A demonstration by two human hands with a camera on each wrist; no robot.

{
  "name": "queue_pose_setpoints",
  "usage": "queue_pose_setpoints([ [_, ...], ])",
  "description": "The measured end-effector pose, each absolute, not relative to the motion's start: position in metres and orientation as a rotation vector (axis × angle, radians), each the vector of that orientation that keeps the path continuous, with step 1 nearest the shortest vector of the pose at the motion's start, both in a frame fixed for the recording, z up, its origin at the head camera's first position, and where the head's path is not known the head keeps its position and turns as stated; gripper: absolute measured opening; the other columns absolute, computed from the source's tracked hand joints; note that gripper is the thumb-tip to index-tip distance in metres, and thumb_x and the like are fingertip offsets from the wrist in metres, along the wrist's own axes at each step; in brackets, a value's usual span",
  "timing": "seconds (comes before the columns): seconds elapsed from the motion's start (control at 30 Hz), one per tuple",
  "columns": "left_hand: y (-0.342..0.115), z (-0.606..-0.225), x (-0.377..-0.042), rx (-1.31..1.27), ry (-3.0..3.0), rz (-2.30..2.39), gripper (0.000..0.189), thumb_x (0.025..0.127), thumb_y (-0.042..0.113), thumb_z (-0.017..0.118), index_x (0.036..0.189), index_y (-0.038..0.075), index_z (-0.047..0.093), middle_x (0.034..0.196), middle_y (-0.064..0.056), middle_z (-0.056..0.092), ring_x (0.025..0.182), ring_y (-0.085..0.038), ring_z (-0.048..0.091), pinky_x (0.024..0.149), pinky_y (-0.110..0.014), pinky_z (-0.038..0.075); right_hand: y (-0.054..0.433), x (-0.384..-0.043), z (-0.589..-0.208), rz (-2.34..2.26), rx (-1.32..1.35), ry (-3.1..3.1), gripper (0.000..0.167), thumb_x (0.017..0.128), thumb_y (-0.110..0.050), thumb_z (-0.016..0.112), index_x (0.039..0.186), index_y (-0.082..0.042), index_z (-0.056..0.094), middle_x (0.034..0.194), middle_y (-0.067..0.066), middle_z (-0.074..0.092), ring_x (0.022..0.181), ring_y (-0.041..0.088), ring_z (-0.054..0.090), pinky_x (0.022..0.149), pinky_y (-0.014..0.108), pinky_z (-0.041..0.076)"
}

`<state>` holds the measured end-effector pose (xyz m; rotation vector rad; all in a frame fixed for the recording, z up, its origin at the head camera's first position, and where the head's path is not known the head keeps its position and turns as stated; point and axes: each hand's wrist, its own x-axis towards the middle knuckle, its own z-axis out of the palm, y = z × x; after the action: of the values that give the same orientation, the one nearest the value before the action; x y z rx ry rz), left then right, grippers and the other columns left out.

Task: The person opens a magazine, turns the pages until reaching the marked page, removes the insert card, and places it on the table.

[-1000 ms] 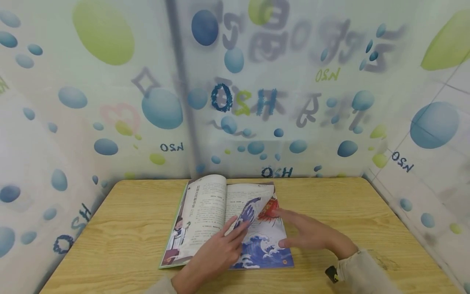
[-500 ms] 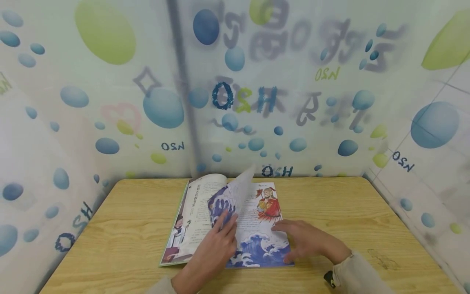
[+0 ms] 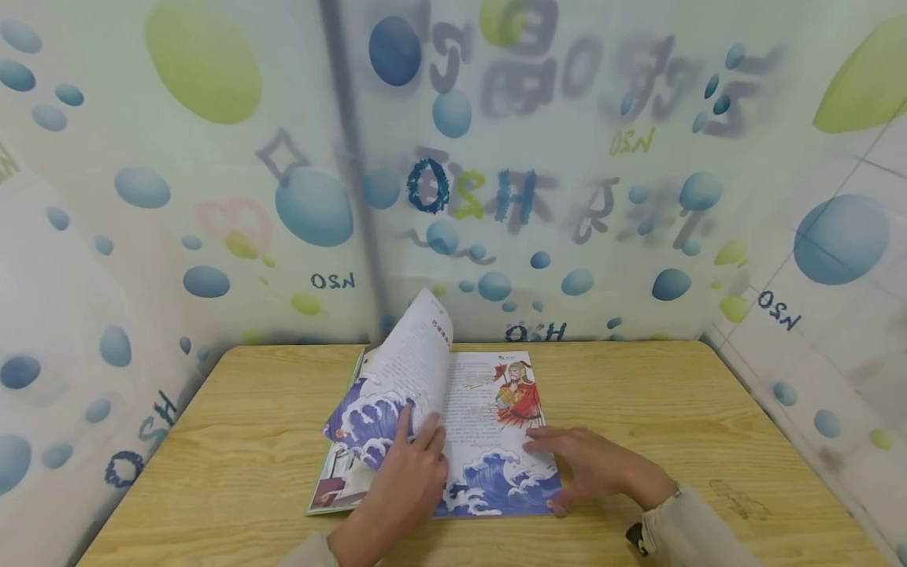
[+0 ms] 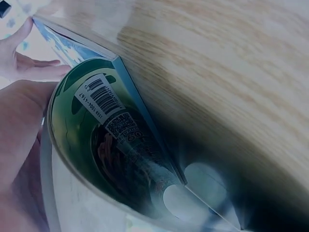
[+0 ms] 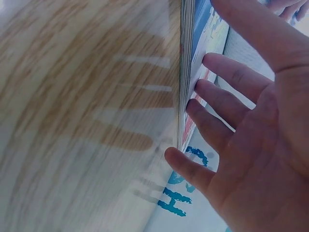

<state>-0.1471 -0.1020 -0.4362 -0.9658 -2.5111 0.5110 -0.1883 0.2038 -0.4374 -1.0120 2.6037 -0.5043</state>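
Item one: a thin, soft-covered paper magazine with a green cover edge (image 3: 470,441), lying spread near the middle of the yellow wood-grain bench (image 3: 638,382). Item two: its loose white leaf with blue-and-white printed waves (image 3: 407,358), raised at the far corner and bowed over the left-hand side, covering most of it. Item three: the right-hand page's printed bearded figure in red (image 3: 519,398), fully exposed. Item four: my left hand (image 3: 411,476), fingers extended along the leaf near the fold, gripping nothing that I can make out. Item five: my right hand (image 3: 598,465), fingers spread wide at the magazine's right edge, thumb by the near corner; how firmly it touches, I cannot tell. Step, as I judge it: a page turn, past halfway, leaf not yet flat. Next move calls, I think, for the left hand to sweep outward and smooth the leaf down, the right steadying the page edges.
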Motion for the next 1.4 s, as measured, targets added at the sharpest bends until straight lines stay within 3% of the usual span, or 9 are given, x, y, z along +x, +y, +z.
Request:
queue_pose_setpoints([
  [0.3,-0.104,-0.438,-0.145,-0.916,-2.562,0.479,0.025,0.081,0.036,0.074,0.085,0.011,0.074,0.121,-0.010,0.067,0.124,-0.029,0.055,0.093,-0.065,0.044,0.205,-0.189,-0.440,-0.496,-0.974,2.599,0.084,0.069,-0.041,0.088,0.142,-0.015,0.056,0.152,0.010,0.046,0.138,0.036,0.042,0.108,0.061,0.034],
  [0.5,-0.107,-0.437,-0.145,-0.884,-2.648,0.329,0.025,0.081,0.032,0.074,0.087,0.008,0.074,0.125,-0.011,0.065,0.126,-0.029,0.054,0.084,-0.063,0.050,0.205,-0.189,-0.440,-0.485,-0.976,2.600,0.083,0.070,-0.042,0.088,0.142,-0.016,0.057,0.152,0.008,0.046,0.138,0.035,0.043,0.108,0.060,0.035],
  [0.73,-0.112,-0.438,-0.148,-0.807,-2.804,0.101,0.046,0.084,0.030,0.073,0.118,-0.001,0.068,0.140,-0.018,0.054,0.130,-0.035,0.051,0.081,-0.063,0.051,0.204,-0.190,-0.438,-0.484,-0.996,2.589,0.082,0.070,-0.041,0.088,0.141,-0.015,0.057,0.152,0.008,0.046,0.137,0.035,0.043,0.107,0.060,0.037],
  [0.87,-0.113,-0.438,-0.149,-0.766,-2.870,0.041,0.053,0.086,0.030,0.071,0.127,-0.003,0.063,0.145,-0.020,0.049,0.132,-0.040,0.048,0.083,-0.064,0.050,0.204,-0.190,-0.437,-0.484,-0.981,2.589,0.082,0.070,-0.041,0.088,0.142,-0.015,0.057,0.152,0.008,0.046,0.138,0.034,0.043,0.107,0.059,0.037],
  [1.4,-0.115,-0.442,-0.152,-0.749,-2.888,0.024,0.051,0.087,0.029,0.068,0.127,-0.002,0.062,0.145,-0.019,0.049,0.132,-0.041,0.047,0.081,-0.066,0.050,0.201,-0.189,-0.436,-0.495,-0.943,2.586,0.080,0.071,-0.040,0.088,0.141,-0.015,0.058,0.152,0.007,0.046,0.140,0.033,0.041,0.108,0.060,0.035],
])
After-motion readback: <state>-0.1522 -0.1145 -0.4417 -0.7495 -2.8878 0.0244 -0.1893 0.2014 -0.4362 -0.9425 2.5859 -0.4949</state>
